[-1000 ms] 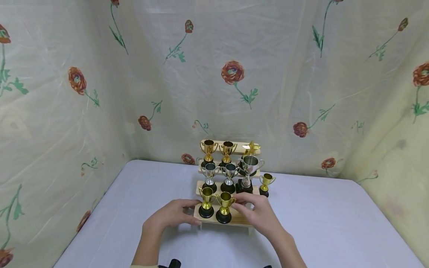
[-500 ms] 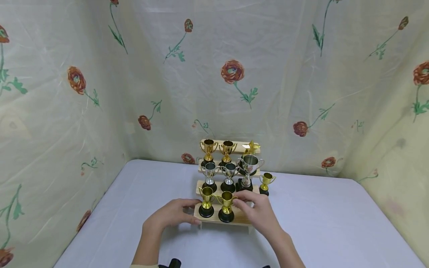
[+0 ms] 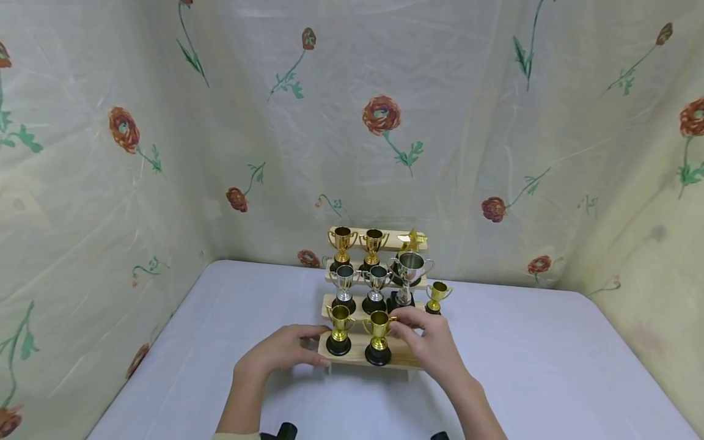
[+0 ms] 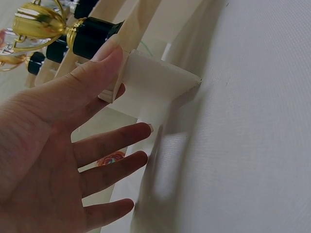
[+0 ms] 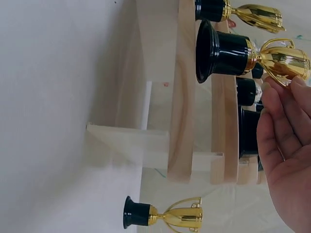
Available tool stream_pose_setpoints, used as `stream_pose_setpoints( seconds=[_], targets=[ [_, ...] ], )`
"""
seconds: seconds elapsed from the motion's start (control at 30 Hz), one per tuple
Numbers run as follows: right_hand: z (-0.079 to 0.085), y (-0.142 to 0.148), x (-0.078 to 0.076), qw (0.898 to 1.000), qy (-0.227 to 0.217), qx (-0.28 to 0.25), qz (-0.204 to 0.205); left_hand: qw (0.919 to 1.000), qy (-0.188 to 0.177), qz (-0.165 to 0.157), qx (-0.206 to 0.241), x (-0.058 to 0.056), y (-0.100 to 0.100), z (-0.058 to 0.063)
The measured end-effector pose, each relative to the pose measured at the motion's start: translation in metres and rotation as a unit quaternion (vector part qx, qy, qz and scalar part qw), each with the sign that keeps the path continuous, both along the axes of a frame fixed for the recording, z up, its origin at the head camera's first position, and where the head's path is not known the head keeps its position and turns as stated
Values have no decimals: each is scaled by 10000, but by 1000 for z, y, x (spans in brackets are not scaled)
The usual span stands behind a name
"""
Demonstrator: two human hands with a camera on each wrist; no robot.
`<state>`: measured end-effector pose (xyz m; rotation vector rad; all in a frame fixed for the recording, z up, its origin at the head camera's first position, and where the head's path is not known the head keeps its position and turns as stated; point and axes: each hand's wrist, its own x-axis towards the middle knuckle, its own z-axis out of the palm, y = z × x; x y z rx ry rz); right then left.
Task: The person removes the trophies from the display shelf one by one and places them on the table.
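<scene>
My right hand [image 3: 431,342] pinches one handle of a small gold trophy cup [image 3: 378,325] with a black base. In the right wrist view this trophy [image 5: 233,53] leans slightly, its base close over the front step of a wooden stepped stand [image 3: 404,355]. With thumb and index finger my left hand [image 3: 280,349] grips the left end of that step; the other fingers spread free in the left wrist view. A second gold trophy [image 3: 340,318] stands at the step's left. My right fingertips [image 5: 270,92] partly cover the trophies behind them.
Two small silver trophies and a larger silver trophy [image 3: 409,269] occupy the middle step. Behind are two gold trophies and a gold star trophy [image 3: 412,239]. Another gold trophy [image 3: 437,293] stands on the white-covered table [image 3: 528,354], right of the stand. A flowered curtain [image 3: 456,153] surrounds the table.
My right hand has shifted the gold trophy rightward along the front step, widening the gap from the left one. The left hand has stayed on the step's end.
</scene>
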<state>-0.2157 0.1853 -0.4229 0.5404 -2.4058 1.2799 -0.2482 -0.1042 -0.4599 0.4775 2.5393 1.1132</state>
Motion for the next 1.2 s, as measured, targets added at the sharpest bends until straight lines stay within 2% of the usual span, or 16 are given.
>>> stream_pose_setpoints(
  seconds=[0.27, 0.57, 0.93, 1.2],
  targets=[
    [2, 9, 1, 9997, -183, -132, 61, 10000, -6, 10, -4, 1, 1, 0],
    [8, 23, -1, 9990, -429, 106, -53, 9998, 94, -2, 156, 2, 1, 1],
    [18, 52, -1, 9979, -623, -103, -138, 9999, 116, 35, 90, 1, 0, -2],
    [20, 80, -1, 9968, -533, -64, -586, 9999, 52, 115, 9, 0, 1, 0]
  ],
)
